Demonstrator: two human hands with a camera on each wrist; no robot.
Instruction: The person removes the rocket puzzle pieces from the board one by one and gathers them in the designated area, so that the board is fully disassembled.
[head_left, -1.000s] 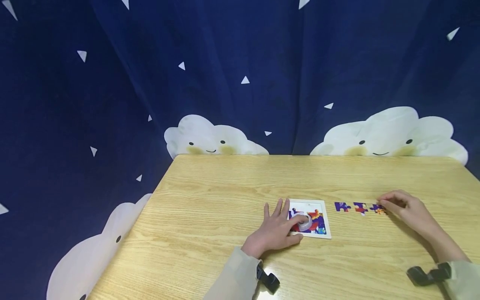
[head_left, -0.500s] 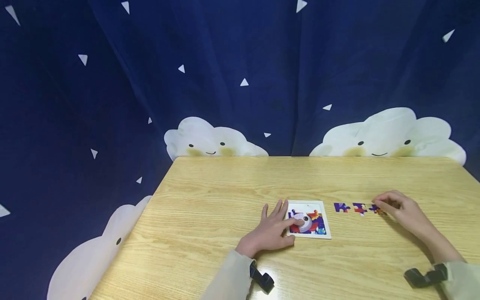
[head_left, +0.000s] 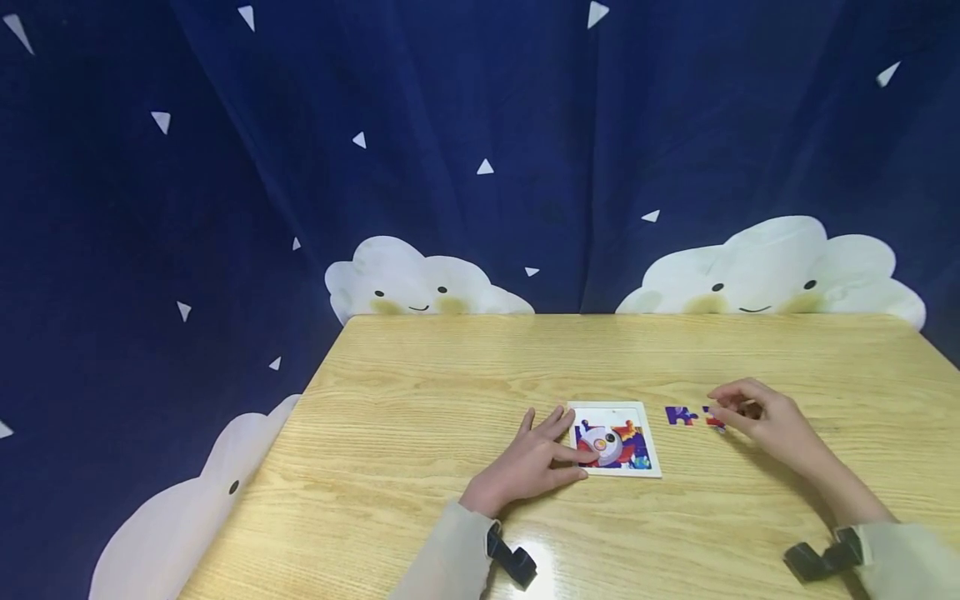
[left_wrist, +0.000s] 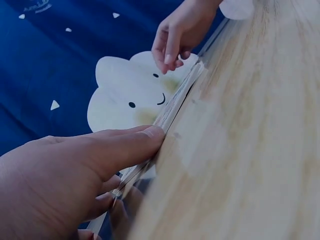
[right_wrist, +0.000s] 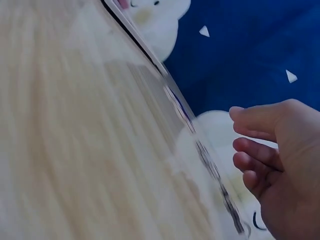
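Observation:
My left hand (head_left: 525, 467) rests with spread fingers at the left side of a white-framed jigsaw puzzle (head_left: 615, 415). One finger touches the picture, a round grey-white figure with red and purple around it. In the left wrist view the thumb (left_wrist: 150, 135) lies against the frame's edge. My right hand (head_left: 772, 421) hovers over loose puzzle pieces, fingers loosely bent, nothing visible in it. A purple-and-red piece (head_left: 680, 416) lies to its left; a second piece (head_left: 712, 418) is partly under the fingertips. A third piece (right_wrist: 231, 210) shows in the right wrist view, hidden by the hand in the head view.
The pieces lie in a row on a light wooden table (head_left: 450, 375), right of the frame. A dark blue curtain (head_left: 420, 100) with white triangles and smiling clouds hangs behind and left of it. Black wrist mounts (head_left: 512, 560) sit on both sleeves.
My right hand has moved left from the third piece to above the second. My left hand has shifted slightly left and its finger has drawn back, uncovering more of the picture.

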